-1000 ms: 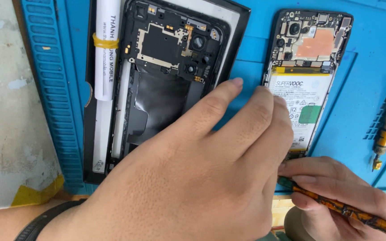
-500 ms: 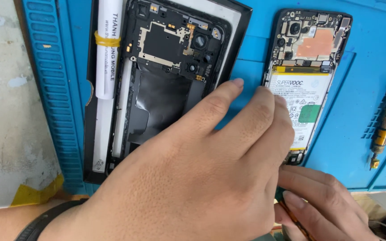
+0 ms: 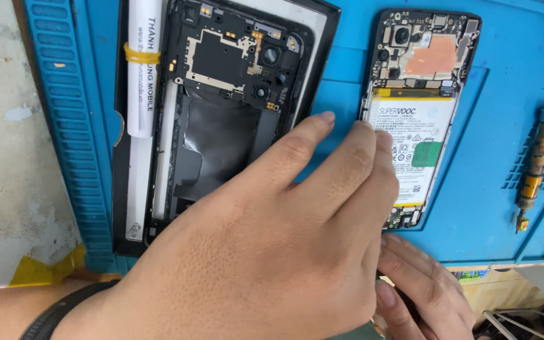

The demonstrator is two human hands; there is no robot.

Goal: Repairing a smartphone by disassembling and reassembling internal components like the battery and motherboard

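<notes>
step: steadying opened phone (image 3: 418,107) at mat's (image 3: 505,208) near edge | left hand (image 3: 272,252) fingers spread flat, gripping nothing | right hand (image 3: 423,289) probably empty, partly hidden | next: pick screwdriver (image 3: 536,164) near right edge

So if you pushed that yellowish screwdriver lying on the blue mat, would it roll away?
The screwdriver looks round and slim, so a sideways nudge would probably roll it. The ridged blue mat would likely stop it soon. It seems stiff and fairly light. Neither the left hand nor the right hand touches it.
</notes>
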